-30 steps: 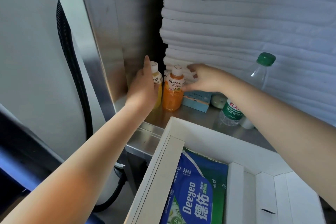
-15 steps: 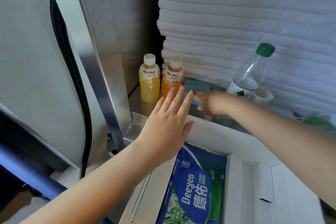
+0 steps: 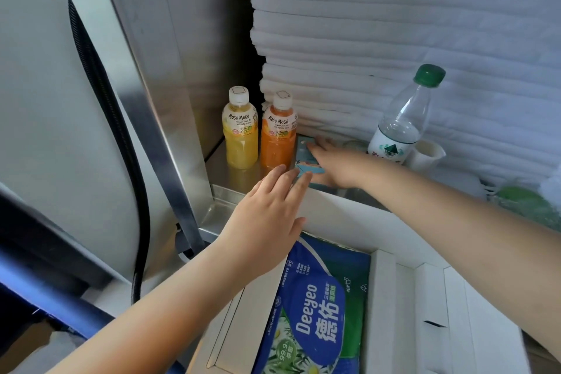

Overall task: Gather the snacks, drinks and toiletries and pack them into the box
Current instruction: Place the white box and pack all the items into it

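Observation:
On the steel shelf [image 3: 224, 191] stand a yellow Mogu Mogu bottle [image 3: 240, 130] and an orange one [image 3: 278, 133]. Right of them lies a small light-blue packet [image 3: 303, 158]; my right hand [image 3: 337, 165] lies flat on it with fingers stretched out. My left hand [image 3: 270, 215] hovers open over the near-left corner of the white box [image 3: 385, 282], holding nothing. Inside the box lies a blue-green Deeyeo wipes pack [image 3: 315, 322]. A clear water bottle [image 3: 400, 121] with a green cap stands further right.
A tall stack of folded white towels [image 3: 394, 24] fills the shelf behind the drinks. A white cup [image 3: 425, 155] sits beside the water bottle, something green [image 3: 522, 200] at the far right. A steel upright [image 3: 145, 94] and black hose [image 3: 112, 118] are on the left.
My left hand came off the yellow bottle and pulled back over the box corner. My right hand dropped from the towels beside the orange bottle's cap onto the blue packet.

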Demonstrator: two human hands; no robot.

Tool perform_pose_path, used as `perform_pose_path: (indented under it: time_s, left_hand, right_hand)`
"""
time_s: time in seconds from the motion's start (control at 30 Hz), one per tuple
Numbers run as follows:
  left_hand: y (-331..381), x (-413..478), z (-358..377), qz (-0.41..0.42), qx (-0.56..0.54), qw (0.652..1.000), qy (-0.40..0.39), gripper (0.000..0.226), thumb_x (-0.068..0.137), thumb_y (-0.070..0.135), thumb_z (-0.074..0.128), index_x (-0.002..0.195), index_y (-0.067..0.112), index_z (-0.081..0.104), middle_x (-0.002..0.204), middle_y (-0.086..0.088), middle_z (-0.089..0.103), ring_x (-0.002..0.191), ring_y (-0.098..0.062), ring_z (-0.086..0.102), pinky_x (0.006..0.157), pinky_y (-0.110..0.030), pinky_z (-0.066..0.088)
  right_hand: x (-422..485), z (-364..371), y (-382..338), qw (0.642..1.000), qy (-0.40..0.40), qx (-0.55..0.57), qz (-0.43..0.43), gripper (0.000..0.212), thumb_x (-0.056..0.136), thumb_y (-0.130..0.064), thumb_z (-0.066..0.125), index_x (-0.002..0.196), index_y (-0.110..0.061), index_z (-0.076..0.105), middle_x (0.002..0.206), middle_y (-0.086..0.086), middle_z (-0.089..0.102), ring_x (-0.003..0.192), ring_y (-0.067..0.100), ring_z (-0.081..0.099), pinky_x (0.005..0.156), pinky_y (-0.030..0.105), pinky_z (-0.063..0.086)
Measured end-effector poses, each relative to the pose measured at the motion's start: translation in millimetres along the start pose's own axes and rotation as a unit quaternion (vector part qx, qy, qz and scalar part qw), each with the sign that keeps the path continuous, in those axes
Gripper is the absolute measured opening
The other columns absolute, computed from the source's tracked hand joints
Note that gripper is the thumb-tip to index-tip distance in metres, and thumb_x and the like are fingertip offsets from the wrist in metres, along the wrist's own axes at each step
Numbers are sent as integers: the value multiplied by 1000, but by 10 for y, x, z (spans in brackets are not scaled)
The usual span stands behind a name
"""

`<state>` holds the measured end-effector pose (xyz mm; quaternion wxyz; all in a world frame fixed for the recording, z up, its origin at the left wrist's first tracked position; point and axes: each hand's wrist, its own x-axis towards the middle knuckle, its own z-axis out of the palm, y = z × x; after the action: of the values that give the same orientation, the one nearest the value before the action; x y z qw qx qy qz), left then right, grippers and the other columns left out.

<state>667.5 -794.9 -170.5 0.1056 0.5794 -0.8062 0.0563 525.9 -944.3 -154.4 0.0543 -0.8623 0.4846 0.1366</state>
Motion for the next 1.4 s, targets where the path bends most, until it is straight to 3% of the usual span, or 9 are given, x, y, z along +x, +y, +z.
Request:
perform_pose_path:
  time_s: [0.2,0.4,0.5,0.6,0.8,1.0,1.1,1.27,1.4]
  left_hand:
    - [11,16,-5,1,4,1000,8,65,97,44,36,150,19,7,153,1,22,142,-20,11,113,-30,5]
    - [22,12,-3,0,9,1000,13,67,96,45,36,150,19,4,154,1,21,142,-20,10,114,-31,8]
    - [29,8,-9,1,7,1000,16,67,96,45,36,150,19,5,153,1,22,142,-19,11,114,-30,8]
    - [26,9,-15,-1,1,1000,17,67,96,44,38,150,20,7,152,2,24,141,-18,13,114,-30,10]
    - [28,5,-26,-7,-18,1000,19,64,94,42,44,149,20,17,148,3,32,139,-18,20,112,-30,18]
    - [12,11,-27,-4,-37,998,42,64,94,40,45,148,20,19,149,3,33,139,-17,21,106,-24,9]
    - [9,18,-12,-11,-55,997,47,67,95,45,40,150,21,10,152,4,26,141,-15,16,104,-22,4]
    - [59,33,-100,-31,-135,989,57,90,89,50,48,141,32,-23,156,8,5,142,-18,18,103,-24,14]
    - [108,12,-193,11,-166,982,85,98,83,45,59,140,37,-20,147,18,-5,141,-18,19,104,-29,23]
  right_hand:
    - [-85,-9,46,999,37,-24,-15,73,87,-44,58,145,-15,26,144,11,34,129,28,33,98,34,34]
    - [-111,-3,65,997,44,55,18,76,84,-44,63,143,-13,28,143,11,34,130,27,33,96,36,35]
    - [-150,61,84,997,37,60,19,77,83,-34,67,142,-8,25,136,13,43,115,27,48,76,29,37]
    - [-172,58,117,995,70,65,27,80,77,-30,75,138,-9,29,127,13,52,107,27,54,69,27,35]
    - [-311,8,146,988,156,12,11,81,66,-36,80,129,-13,37,123,9,54,110,26,51,77,32,43]
    - [-754,-88,241,954,294,17,-52,70,69,-19,77,130,-5,45,128,11,51,117,29,43,96,34,36]
    - [-1036,-110,211,933,353,42,-63,68,67,-18,80,126,-2,50,127,14,52,115,31,47,97,35,38]
    - [-1398,-105,126,909,406,63,-74,65,65,-21,83,120,-1,55,127,15,54,112,33,51,96,33,36]
    - [-1599,-63,81,905,416,36,-81,64,65,-24,82,120,-5,56,129,11,54,113,28,49,96,35,34]
